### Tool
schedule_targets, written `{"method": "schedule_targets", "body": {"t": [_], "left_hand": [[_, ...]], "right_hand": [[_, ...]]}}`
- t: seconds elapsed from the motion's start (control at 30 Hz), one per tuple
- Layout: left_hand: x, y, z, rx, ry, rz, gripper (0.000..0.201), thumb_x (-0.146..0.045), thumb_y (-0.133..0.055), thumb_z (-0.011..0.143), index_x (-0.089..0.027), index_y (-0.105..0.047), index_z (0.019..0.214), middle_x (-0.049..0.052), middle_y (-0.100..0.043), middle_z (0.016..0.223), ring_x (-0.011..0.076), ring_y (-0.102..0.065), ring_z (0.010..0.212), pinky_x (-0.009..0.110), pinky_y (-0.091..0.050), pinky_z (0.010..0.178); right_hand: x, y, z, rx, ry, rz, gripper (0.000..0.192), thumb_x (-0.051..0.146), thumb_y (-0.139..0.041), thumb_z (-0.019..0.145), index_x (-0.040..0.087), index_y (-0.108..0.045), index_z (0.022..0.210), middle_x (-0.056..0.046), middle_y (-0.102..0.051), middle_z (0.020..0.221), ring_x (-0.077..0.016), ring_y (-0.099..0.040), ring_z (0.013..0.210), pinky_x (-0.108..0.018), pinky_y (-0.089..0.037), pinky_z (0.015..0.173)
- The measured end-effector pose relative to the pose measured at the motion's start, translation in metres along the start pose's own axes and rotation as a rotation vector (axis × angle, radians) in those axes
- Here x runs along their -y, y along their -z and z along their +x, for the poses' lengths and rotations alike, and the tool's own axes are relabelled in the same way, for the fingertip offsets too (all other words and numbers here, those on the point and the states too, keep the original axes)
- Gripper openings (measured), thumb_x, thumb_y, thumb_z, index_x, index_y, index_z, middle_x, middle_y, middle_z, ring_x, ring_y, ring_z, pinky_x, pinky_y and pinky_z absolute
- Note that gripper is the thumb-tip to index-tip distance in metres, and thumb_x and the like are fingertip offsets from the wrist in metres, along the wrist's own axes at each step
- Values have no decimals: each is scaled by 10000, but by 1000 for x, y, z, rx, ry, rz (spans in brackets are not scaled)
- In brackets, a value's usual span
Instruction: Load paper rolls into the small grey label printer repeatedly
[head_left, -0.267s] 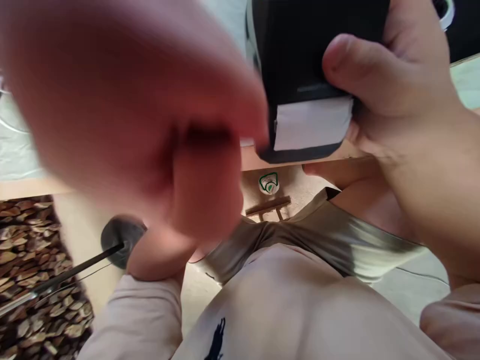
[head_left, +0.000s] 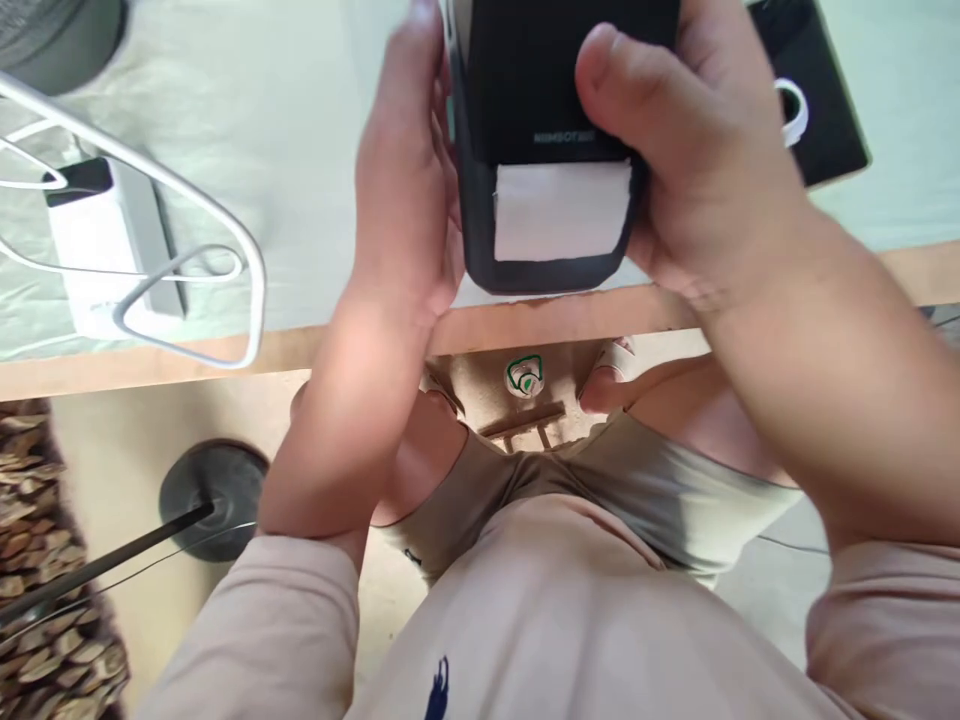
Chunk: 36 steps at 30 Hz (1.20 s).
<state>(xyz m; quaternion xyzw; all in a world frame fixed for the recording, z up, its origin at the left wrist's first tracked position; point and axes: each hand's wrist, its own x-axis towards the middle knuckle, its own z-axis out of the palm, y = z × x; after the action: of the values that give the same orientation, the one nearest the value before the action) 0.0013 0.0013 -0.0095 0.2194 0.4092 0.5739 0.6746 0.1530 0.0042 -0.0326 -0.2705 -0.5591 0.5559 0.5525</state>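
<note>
Worktop: pale green cloth surface, bare wooden front edge. Floor mat, lower left: brown and cream stone-like pattern, partly out of view. Shirt: light pinkish, one dark blue mark on the front, not legible as writing. Shorts: olive-beige, a small dark mark near one hem, too small to read. Stand: round black base on the floor, pole slanting left. Flat black panel: on the worktop, right of the printer; no lettering made out.

Printer: black, over the worktop's front edge, between both hands, upper end cut off by the frame. Right hand: grip closed around the printer's right side, thumb across its top face. Left hand: against the printer's left side, fingers largely hidden; whether its grip is closed cannot be told.

White box: black end, on the worktop at left, white cable looped over it. Paper: white, unprinted, at the printer's near end. White band: ring-shaped, on the panel. Lettering: grey, above the paper, reads "NIIMBOT", last characters blurred.
</note>
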Motion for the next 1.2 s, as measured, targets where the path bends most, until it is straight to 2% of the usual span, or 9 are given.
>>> {"method": "schedule_targets", "body": {"t": [0.13,0.27,0.4,0.57,0.77,0.87,0.97,1.1,1.2], "left_hand": [[18,18,1,265,87,4,763,-524,-172,1275,-193,-837,1102,38,-854,1280,312,-668,1631,518,-637,1300],[23,23,-12,168,100,112,536,-732,-597,1151,-280,-838,1309,58,-868,1362,333,-627,1673,399,-615,1343],[20,23,-17,191,42,108,519,-707,-514,1194,-302,-833,1249,23,-824,1455,300,-626,1673,385,-623,1330],[25,32,-8,16,-129,140,431,-509,-475,1236,-260,-799,1098,8,-822,1458,250,-506,1761,363,-632,1320],[24,33,-9,-195,-27,78,319,-314,-597,1186,-228,-729,908,47,-864,1099,263,-410,1809,403,-553,1409],[24,34,-8,-160,-17,37,332,-289,-560,1167,-211,-729,892,69,-843,992,294,-474,1770,453,-569,1398],[24,35,-7,-47,82,5,335,-458,-604,1145,-209,-743,969,98,-871,1201,365,-535,1727,511,-605,1356],[27,36,-9,98,181,-3,531,-685,-571,1131,-211,-803,1198,110,-850,1371,411,-544,1720,538,-630,1320],[31,40,-11,155,140,56,409,-593,-627,1159,-245,-823,1245,83,-863,1358,353,-646,1632,443,-651,1275]], "right_hand": [[-23,-7,-5,-153,2,-29,515,361,-716,937,201,-422,1328,-24,-696,1199,-130,-746,1135,-300,-668,1102],[-21,-11,-14,-204,-44,-173,691,541,-759,919,200,-401,1402,-22,-687,1176,-134,-722,1071,-268,-626,1022],[-5,-15,-7,-201,-42,-234,613,461,-673,973,162,-400,1434,-96,-627,1431,-117,-676,1213,-228,-586,1142],[0,-17,3,-166,-104,-319,649,483,-662,990,184,-381,1493,-115,-571,1654,-148,-636,1462,-254,-499,1353],[11,-11,0,-94,-341,-422,983,580,-699,951,90,-312,1710,-155,-648,1580,-270,-664,1441,-480,-471,1437],[18,5,1,49,-415,-467,1119,616,-774,883,201,-283,1798,-109,-477,1798,-297,-529,1669,-538,-438,1504],[24,24,3,167,-347,-691,1015,556,-871,825,332,-504,1744,-22,-408,1842,-281,-413,1772,-521,-493,1480],[32,30,1,7,-134,-983,623,565,-949,841,311,-811,1392,-101,-662,1309,-240,-641,1343,-404,-644,1179],[35,25,-2,-185,-19,-976,454,593,-886,964,240,-789,1232,-34,-551,989,-88,-526,835,-290,-482,779]]}}
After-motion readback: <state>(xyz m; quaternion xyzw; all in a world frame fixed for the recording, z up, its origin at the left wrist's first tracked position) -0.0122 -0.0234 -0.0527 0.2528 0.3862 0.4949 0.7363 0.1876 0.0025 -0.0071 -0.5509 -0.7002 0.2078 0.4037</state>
